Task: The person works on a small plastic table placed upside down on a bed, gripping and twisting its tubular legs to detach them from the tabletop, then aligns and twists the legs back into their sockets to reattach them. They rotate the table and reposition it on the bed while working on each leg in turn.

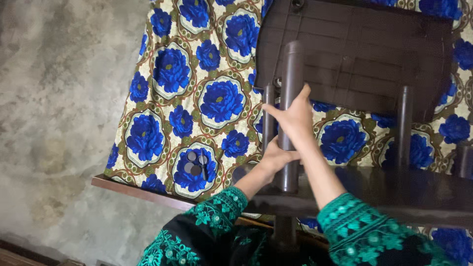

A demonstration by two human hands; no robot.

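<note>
Head view: bed edge (133,191) nearest, blue-flowered sheet (162,98) over it, grey concrete floor (54,98) beside. Left hand (274,158) grips low on an upturned brown chair's leg (290,69); right hand (295,118) wraps it higher. Seat (364,54) lies farthest.

I see the chair (354,59) lying on the cloth (187,83), its leg (291,93) between my hands; the discs (195,163) lie on the cloth, left of them.
</note>
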